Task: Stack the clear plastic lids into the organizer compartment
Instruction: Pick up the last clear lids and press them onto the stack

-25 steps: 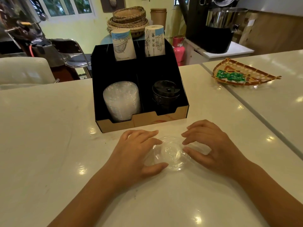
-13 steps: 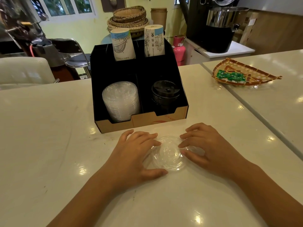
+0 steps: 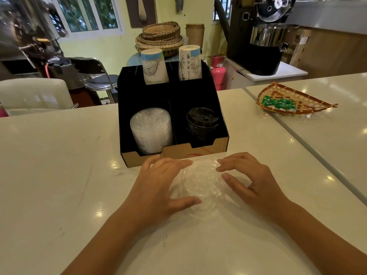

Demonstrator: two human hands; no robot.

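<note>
A small stack of clear plastic lids (image 3: 200,183) is blurred between my two hands, just above the white counter in front of the organizer. My left hand (image 3: 156,187) grips its left side, thumb under the near rim. My right hand (image 3: 254,181) holds the right edge with fingertips and thumb. The black organizer (image 3: 198,152) with a cardboard front stands directly behind. Its front left compartment holds a tall leaning stack of clear lids (image 3: 152,130).
Black lids (image 3: 202,124) fill the organizer's front right compartment, and two paper cup stacks (image 3: 155,66) stand in the back ones. A woven tray of green sweets (image 3: 294,100) lies on the adjoining counter at the right. A chair and baskets are beyond the counter.
Both hands have closed in on the clear lids and the lids have come up off the counter, nearer the organizer's front. The view has tilted slightly.
</note>
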